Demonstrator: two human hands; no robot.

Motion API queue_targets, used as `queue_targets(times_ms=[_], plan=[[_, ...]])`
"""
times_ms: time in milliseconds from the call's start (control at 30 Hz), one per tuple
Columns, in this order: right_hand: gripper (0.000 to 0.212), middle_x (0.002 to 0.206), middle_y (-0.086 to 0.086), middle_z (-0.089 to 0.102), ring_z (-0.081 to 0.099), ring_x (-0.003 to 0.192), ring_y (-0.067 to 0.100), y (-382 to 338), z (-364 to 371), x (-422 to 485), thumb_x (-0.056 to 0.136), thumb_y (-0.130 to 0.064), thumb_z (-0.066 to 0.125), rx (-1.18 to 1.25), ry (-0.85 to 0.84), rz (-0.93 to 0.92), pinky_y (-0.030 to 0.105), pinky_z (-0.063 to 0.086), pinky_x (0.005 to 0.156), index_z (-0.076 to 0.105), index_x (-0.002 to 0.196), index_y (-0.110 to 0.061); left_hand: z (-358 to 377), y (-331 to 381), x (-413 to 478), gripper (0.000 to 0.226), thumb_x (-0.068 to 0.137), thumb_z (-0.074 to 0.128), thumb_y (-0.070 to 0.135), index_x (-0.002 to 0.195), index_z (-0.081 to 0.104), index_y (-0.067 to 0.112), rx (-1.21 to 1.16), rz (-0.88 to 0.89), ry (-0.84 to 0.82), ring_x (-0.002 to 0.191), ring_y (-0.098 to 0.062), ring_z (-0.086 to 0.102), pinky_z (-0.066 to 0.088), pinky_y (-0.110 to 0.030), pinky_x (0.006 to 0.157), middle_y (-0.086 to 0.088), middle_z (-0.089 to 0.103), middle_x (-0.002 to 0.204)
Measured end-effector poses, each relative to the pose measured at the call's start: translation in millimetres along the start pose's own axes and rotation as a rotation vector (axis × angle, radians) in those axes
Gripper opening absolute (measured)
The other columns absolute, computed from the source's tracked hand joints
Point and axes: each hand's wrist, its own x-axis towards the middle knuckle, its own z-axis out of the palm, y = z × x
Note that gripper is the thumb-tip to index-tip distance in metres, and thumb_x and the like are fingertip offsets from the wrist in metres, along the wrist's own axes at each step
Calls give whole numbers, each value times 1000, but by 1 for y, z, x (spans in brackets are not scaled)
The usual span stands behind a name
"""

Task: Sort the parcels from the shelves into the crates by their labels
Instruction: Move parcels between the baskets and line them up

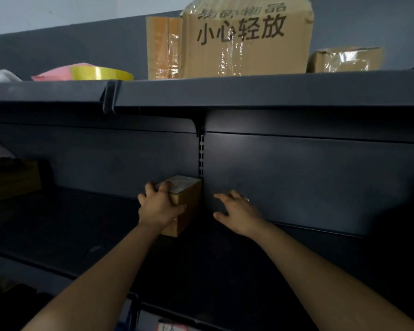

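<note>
A small brown cardboard parcel [188, 199] with a white label on top stands at the back of the dark middle shelf [81, 218]. My left hand [158, 206] is wrapped over its left top edge and grips it. My right hand [237, 211] hovers just right of the parcel, fingers spread, not touching it; a ring shows on one finger. No crates are in view.
On the top shelf [249, 88] stand a large taped carton [246, 37] with printed characters, a small taped box [344, 59], and a pink parcel with yellow tape [86, 72]. A brown box [12, 180] sits at the middle shelf's far left. A labelled parcel [172, 327] shows below.
</note>
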Motion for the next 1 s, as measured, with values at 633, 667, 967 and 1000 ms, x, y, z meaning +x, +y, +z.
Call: queue_targets(times_ms=[633, 667, 967, 1000], plan=[[35, 111, 13, 61, 57, 103, 34, 154, -131, -218, 82, -26, 60, -396, 599, 187, 42, 48, 83, 65, 116, -15, 82, 259, -167, 75, 76, 70, 44, 140, 38, 23, -206, 435, 13, 122, -35, 28, 32, -45, 104, -8, 27, 141], [35, 109, 13, 62, 58, 101, 35, 165, -138, -229, 80, -25, 62, -407, 650, 211, 42, 49, 81, 66, 112, -14, 87, 271, -175, 74, 76, 70, 44, 140, 39, 23, -218, 432, 9, 122, -35, 29, 33, -44, 104, -8, 28, 141], [77, 152, 23, 22, 21, 141, 37, 255, -202, -258, 93, -55, 46, -330, 536, 646, 44, 23, 115, 24, 149, -7, 109, 327, -203, 74, 76, 69, 46, 140, 38, 26, -249, 428, 7, 123, -35, 29, 35, -44, 104, -6, 27, 141], [79, 154, 23, 19, 19, 143, 38, 260, -206, -255, 92, -59, 44, -297, 508, 684, 45, 21, 116, 26, 149, -7, 111, 330, -203, 74, 76, 69, 47, 140, 38, 26, -245, 428, 10, 123, -34, 28, 35, -44, 104, -6, 26, 141]])
